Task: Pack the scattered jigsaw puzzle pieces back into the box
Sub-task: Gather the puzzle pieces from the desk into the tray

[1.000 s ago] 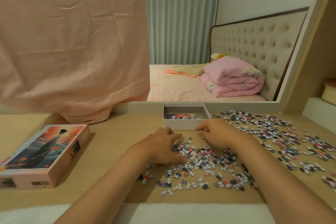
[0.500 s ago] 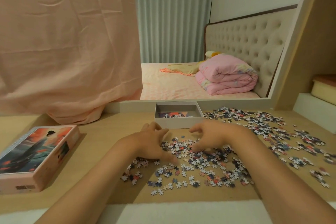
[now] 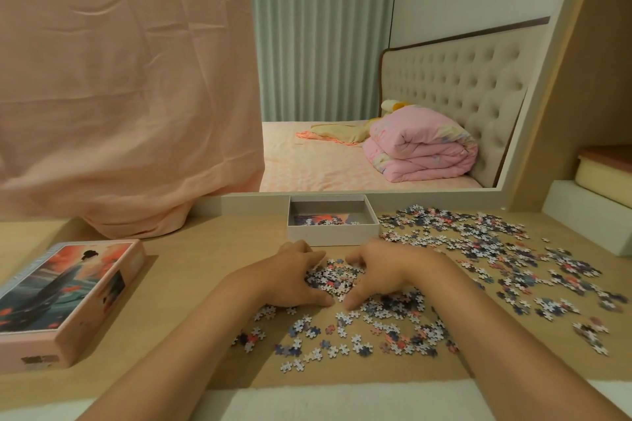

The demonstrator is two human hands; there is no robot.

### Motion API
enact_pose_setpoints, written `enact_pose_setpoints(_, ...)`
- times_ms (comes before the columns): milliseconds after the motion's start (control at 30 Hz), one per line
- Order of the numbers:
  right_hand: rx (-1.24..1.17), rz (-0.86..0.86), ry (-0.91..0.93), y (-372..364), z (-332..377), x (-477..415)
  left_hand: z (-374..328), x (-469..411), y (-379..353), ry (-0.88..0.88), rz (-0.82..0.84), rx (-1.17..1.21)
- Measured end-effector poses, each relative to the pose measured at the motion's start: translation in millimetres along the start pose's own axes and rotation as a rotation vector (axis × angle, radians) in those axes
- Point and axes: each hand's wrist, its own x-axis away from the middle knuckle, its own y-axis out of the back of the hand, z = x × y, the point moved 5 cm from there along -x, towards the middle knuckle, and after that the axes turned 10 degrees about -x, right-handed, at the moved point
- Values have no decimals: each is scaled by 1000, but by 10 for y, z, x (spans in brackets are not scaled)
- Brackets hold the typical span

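In box (image 3: 333,236), few pieces (image 3: 325,222); before it, left hand (image 3: 294,278) and right hand (image 3: 386,272) curled round heap (image 3: 333,278)

Box (image 3: 333,235) behind pieces (image 3: 396,338); lid (image 3: 61,287) left

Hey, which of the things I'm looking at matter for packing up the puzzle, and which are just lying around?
For the job: left hand, right hand, the heap of pieces they cup, scattered pieces, open box, picture lid.
Just lying about: pink cloth, folded quilt in the mirror, yellow container.
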Motion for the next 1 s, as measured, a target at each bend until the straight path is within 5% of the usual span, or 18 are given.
enact_pose_setpoints(500, -282, -249, 100, -80, 101, -169, -46, -68, 94, 1, -324, 236)
enact_pose_setpoints(667, -660, -206, 47, -141, 7, -260, 56, -91, 101, 45, -327, 427)
enact_pose_setpoints(1000, -833, -460, 186, 631, 33, -598, 156, -531, 805, 75, -476, 694)
